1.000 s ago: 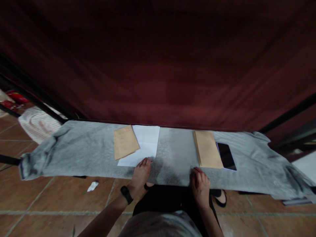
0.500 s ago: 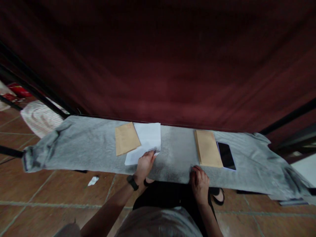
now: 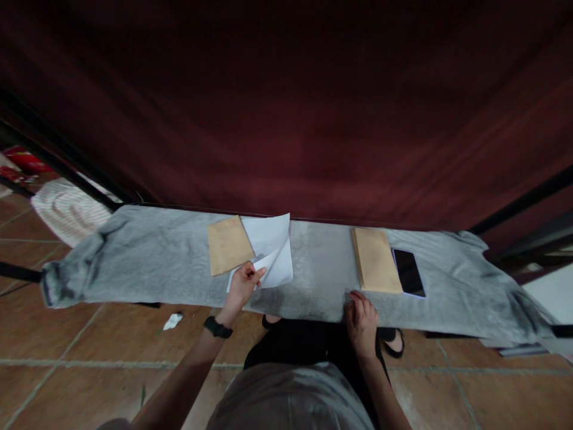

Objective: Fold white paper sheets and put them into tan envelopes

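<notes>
My left hand [image 3: 244,283], with a dark watch on the wrist, pinches the near corner of a white paper sheet [image 3: 271,230]. The sheet curls up and back toward the left, and more white paper shows flat beneath it. A brown envelope [image 3: 230,246] lies to the left, overlapping the paper's edge. My right hand [image 3: 362,322] rests on the near edge of the grey cloth, fingers loosely curled; whether anything is under them is hidden. Just beyond it lies a stack of brown envelopes [image 3: 378,260], with a phone [image 3: 409,273] along its right side.
A grey cloth [image 3: 156,257] covers the long narrow surface. Behind it hangs a dark red curtain [image 3: 304,131]. Black metal bars [image 3: 528,200] stand at both ends. A striped cloth [image 3: 71,209] is at the left, and a crumpled white scrap [image 3: 172,321] lies on the tiled floor.
My left hand has moved left, lifting and folding back the near right corner of the top white sheet. My right hand has stayed in place. The view has shifted slightly.
</notes>
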### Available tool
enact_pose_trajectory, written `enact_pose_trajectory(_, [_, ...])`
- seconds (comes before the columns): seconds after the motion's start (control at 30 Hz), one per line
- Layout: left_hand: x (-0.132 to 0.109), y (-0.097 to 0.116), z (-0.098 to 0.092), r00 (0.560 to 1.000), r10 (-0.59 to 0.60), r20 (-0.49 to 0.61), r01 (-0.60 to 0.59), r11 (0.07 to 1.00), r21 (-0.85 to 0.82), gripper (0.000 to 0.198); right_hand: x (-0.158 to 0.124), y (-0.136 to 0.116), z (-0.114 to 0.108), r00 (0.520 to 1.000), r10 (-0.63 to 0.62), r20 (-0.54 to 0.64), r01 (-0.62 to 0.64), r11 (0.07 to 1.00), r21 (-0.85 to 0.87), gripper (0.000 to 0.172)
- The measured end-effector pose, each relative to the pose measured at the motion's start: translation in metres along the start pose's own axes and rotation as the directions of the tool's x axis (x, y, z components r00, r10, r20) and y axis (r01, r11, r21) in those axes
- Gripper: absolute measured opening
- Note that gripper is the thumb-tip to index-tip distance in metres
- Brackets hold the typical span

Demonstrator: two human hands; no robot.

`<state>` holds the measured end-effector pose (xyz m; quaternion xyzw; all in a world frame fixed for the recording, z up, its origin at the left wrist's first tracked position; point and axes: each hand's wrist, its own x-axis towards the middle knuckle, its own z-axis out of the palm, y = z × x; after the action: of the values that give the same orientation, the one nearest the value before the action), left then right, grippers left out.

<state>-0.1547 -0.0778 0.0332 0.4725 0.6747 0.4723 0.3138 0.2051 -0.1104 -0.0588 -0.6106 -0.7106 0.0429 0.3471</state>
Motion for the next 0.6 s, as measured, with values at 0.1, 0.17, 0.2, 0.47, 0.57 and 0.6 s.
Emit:
enact_pose_trajectory(0.1, [-0.015,0.015,0.020,0.985,0.163,0.053,-0.171,0.951,0.257,0.031,0.004,-0.006,-0.004,0.997,0.077,0.023,-0.079,0.989,0.125,0.035])
enact_pose_trajectory(0.17, [-0.032,0.027,0.045,0.930,0.293,0.222,-0.360,0.850,0.384,0.023,0.010,-0.014,-0.006,0.984,0.167,0.066,-0.179,0.942,0.285,0.039])
enact_pose_trajectory(0.2, [-0.042,0.033,0.060,0.883,0.353,0.309,-0.459,0.787,0.413,0.019,0.013,-0.019,-0.007,0.968,0.226,0.104,-0.249,0.891,0.381,0.042])
enact_pose_trajectory(0.47, [-0.114,0.057,0.146,0.595,0.564,0.573,-0.784,0.566,0.256,0.013,0.034,-0.038,-0.005,0.783,0.440,0.439,-0.614,0.436,0.657,0.047])
enact_pose_trajectory(0.57, [-0.101,0.042,0.130,0.647,0.573,0.503,-0.748,0.606,0.272,0.031,0.032,-0.024,-0.005,0.766,0.462,0.447,-0.631,0.411,0.658,0.046])
enact_pose_trajectory(0.6, [-0.092,0.033,0.119,0.690,0.553,0.467,-0.717,0.612,0.334,0.029,0.031,-0.018,-0.005,0.764,0.471,0.442,-0.633,0.413,0.655,0.047])
